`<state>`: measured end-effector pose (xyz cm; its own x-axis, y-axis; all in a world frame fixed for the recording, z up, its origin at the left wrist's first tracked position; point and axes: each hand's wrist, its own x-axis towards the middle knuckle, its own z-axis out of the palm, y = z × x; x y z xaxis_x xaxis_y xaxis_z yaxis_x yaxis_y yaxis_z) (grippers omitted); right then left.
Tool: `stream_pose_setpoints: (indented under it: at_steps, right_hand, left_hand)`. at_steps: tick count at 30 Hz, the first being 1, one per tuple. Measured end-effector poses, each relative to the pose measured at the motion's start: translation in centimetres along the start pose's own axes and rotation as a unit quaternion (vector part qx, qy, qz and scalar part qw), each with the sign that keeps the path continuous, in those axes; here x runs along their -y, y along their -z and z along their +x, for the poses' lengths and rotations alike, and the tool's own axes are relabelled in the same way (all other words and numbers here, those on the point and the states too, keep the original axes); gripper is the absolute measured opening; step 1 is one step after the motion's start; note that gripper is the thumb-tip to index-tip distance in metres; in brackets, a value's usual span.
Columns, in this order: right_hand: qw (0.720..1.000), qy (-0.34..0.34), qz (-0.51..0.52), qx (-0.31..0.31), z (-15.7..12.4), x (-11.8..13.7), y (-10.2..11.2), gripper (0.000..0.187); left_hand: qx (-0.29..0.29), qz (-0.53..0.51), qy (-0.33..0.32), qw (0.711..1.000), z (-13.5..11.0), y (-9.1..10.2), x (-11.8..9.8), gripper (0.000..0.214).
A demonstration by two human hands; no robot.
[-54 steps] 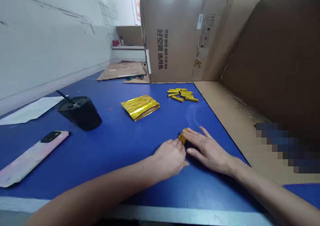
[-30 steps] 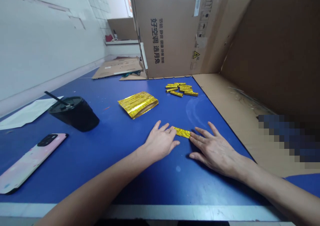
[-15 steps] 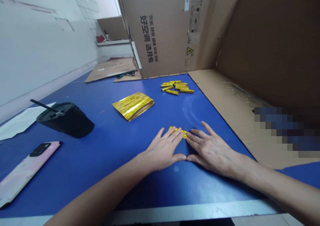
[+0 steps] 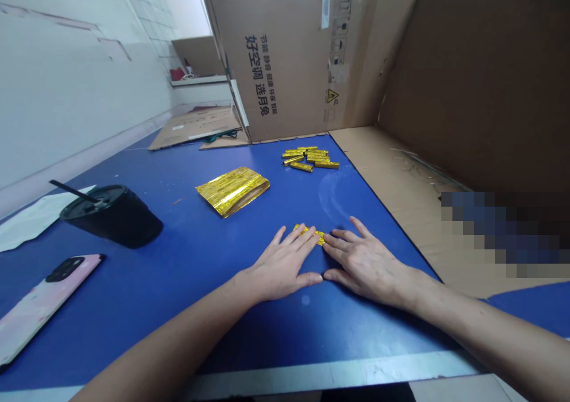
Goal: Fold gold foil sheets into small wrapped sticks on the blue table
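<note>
A crinkled gold foil strip [image 4: 308, 233] lies on the blue table top [image 4: 178, 331], under the fingertips of both hands. My left hand [image 4: 280, 265] rests flat with its fingers spread, and its fingertips reach the strip's left part. My right hand [image 4: 367, 262] lies flat on the other side, its fingertips at the strip's right end. The two thumbs almost meet below the strip. Farther off lie a small heap of folded gold foil sticks [image 4: 309, 159] and a flat gold foil packet [image 4: 232, 191].
A black cup with a straw [image 4: 111, 218] stands left of the packet on white paper [image 4: 35, 224]. A pink phone [image 4: 44, 304] lies at the left. Cardboard sheets [image 4: 401, 182] wall off the far and right table edges. The near table edge runs below my forearms.
My hands have moved together from either side of the flat strip, and their fingertips now cover parts of it. The strip looks more crumpled. The whole view has tilted slightly.
</note>
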<state>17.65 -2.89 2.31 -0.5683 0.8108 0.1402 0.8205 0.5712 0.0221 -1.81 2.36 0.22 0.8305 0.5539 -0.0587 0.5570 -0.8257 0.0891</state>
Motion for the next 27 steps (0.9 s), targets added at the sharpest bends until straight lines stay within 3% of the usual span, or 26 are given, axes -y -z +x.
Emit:
stream_pose_setpoints:
  at_steps: [27]
  right_hand:
    - [1.000, 0.002, 0.015, 0.011, 0.12, -0.43, -0.07, 0.040]
  left_hand:
    - [-0.012, 0.013, -0.008, 1.000, 0.06, -0.26, 0.35, 0.072]
